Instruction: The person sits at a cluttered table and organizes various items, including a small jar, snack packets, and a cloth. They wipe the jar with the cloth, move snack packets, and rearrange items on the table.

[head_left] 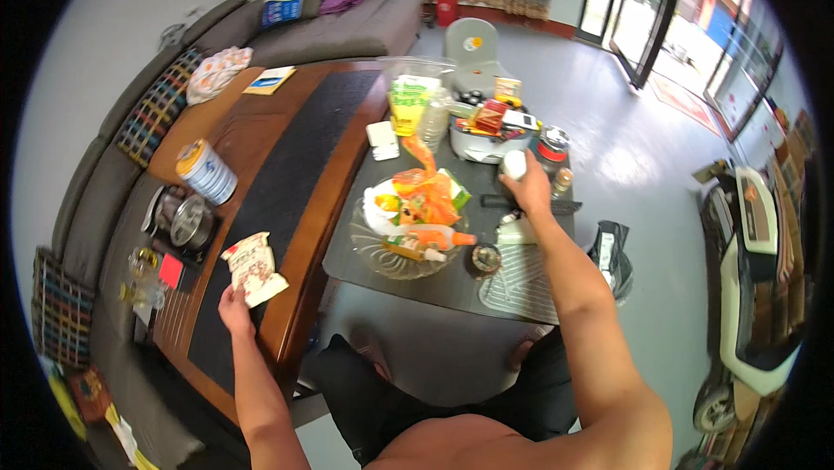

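Bare shoulders and dark-trousered knees fill the lower edge, cut off by the rim, and two forearms reach up from there. Left hand has its grip closed on one crumpled paper packet over the long wooden worktop, while the right hand wraps one small white round thing, too hidden by fingers to identify, above the dark glass worktop. One glass bowl of orange wrappers sits between them; one striped tin stands well left.
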A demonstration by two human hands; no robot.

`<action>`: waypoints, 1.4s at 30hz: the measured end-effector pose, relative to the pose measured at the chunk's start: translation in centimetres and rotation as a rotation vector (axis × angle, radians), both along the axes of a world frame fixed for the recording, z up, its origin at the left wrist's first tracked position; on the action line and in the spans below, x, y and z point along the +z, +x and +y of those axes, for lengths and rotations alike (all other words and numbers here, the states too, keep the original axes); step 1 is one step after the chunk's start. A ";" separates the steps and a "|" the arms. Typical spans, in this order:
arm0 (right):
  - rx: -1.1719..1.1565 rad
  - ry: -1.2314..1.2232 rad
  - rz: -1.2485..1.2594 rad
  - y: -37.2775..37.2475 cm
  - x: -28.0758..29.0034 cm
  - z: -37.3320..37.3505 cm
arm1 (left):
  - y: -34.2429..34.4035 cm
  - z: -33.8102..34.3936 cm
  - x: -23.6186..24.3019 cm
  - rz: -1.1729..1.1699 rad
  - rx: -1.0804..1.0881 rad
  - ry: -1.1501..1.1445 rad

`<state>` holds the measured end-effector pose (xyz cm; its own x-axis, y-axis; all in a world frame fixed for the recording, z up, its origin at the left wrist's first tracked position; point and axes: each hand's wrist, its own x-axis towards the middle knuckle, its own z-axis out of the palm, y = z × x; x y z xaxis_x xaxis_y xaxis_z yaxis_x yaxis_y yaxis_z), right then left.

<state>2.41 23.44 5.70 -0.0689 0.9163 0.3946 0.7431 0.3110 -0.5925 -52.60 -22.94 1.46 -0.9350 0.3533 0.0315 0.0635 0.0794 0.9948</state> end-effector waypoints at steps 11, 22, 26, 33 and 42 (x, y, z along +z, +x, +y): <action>0.063 -0.048 0.045 1.5 -1.6 0.1 | 1.9 0.9 1.4 0.077 0.032 -0.114; -0.117 0.316 0.357 1.8 5.7 -6.8 | 2.9 0.4 2.0 0.145 0.098 -0.161; 0.113 0.334 0.732 -0.6 11.3 -15.9 | 4.5 0.0 2.3 0.441 0.303 -0.113; 0.563 0.221 0.247 -7.1 10.4 -31.1 | 20.1 1.7 9.7 0.286 -0.525 0.154; 1.017 -0.087 0.155 -13.8 6.4 -38.0 | 23.2 -3.2 12.7 0.186 -0.833 -0.135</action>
